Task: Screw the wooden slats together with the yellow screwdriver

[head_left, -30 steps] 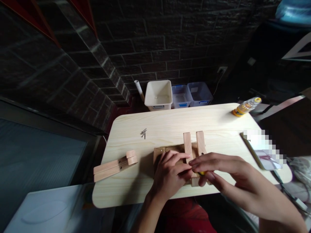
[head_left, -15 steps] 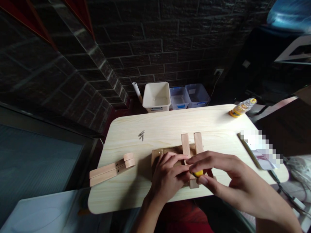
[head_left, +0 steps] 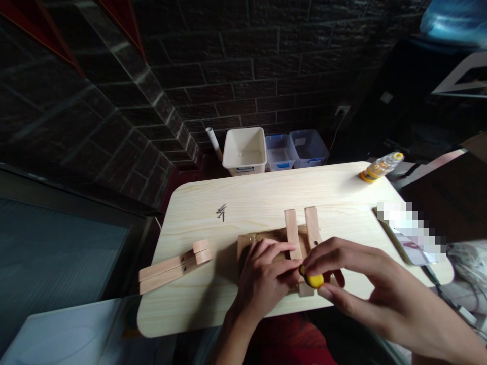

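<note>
My right hand (head_left: 359, 286) has a stubby yellow-and-black screwdriver handle (head_left: 315, 280) between thumb and fingertips; its tip is hidden. Below it lies a light wooden slat (head_left: 292, 228), one of two side by side across a brown cardboard box (head_left: 266, 234). The second wooden slat (head_left: 312, 225), to the right, shows a dark hole and passes partly under my right hand. My left hand (head_left: 262, 276) rests over the box, its fingers reaching to the nearer slat and gripping it beside the screwdriver. The left thumb is partly hidden.
Two more wooden slats with short rounded end pieces (head_left: 167, 271) lie at the table's left. Several dark screws (head_left: 221, 212) lie loose behind them. A clear bottle with yellow ends (head_left: 381, 167) stands back right, near a phone-like device (head_left: 407, 248). Bins (head_left: 244, 149) stand behind the table (head_left: 335, 190).
My right fingers have shifted round the screwdriver, so more of its yellow handle shows. The handle sits slightly further right and lower. My left hand has hardly moved.
</note>
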`<state>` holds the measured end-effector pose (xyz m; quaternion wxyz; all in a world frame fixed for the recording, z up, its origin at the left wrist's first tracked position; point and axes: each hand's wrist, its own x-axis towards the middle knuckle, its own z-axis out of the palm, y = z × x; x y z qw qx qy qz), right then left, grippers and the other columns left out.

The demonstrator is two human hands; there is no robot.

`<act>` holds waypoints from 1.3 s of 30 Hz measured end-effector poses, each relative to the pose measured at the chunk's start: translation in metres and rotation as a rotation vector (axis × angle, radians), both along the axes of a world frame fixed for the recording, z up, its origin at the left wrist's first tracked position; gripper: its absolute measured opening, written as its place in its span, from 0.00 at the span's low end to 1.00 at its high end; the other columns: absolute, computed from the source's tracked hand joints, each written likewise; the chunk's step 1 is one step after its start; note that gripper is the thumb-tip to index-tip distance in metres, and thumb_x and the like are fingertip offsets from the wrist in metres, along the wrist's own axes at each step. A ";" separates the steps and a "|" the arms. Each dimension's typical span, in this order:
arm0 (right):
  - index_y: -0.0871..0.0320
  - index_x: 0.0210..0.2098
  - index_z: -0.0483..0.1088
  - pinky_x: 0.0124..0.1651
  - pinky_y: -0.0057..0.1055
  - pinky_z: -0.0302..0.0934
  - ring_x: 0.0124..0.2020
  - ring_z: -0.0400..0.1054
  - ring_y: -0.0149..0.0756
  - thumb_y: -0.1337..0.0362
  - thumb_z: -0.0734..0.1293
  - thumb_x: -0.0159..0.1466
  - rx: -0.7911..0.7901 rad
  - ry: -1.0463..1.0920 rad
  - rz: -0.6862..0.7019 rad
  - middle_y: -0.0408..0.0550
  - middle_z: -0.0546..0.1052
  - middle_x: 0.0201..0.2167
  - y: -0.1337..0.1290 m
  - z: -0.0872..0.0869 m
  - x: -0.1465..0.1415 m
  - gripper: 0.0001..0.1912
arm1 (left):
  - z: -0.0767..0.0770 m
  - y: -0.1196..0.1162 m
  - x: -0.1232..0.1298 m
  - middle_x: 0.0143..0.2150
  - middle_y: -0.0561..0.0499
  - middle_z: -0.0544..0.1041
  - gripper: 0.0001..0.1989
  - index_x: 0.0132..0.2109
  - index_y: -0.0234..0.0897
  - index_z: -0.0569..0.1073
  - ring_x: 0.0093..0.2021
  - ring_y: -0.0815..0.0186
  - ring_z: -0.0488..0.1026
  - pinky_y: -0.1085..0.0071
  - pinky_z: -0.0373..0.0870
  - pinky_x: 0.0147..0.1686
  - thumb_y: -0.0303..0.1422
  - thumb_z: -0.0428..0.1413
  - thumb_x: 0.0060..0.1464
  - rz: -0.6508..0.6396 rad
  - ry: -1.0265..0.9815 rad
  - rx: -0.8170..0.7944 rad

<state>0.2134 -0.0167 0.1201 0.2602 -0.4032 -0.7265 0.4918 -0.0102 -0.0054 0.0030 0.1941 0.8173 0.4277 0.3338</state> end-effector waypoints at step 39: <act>0.45 0.54 0.76 0.62 0.35 0.69 0.56 0.76 0.40 0.66 0.67 0.74 0.001 0.031 -0.094 0.46 0.81 0.54 -0.008 -0.005 -0.003 0.13 | -0.005 -0.001 0.002 0.52 0.57 0.85 0.04 0.40 0.47 0.84 0.51 0.58 0.76 0.58 0.68 0.51 0.31 0.66 0.60 0.002 -0.012 -0.012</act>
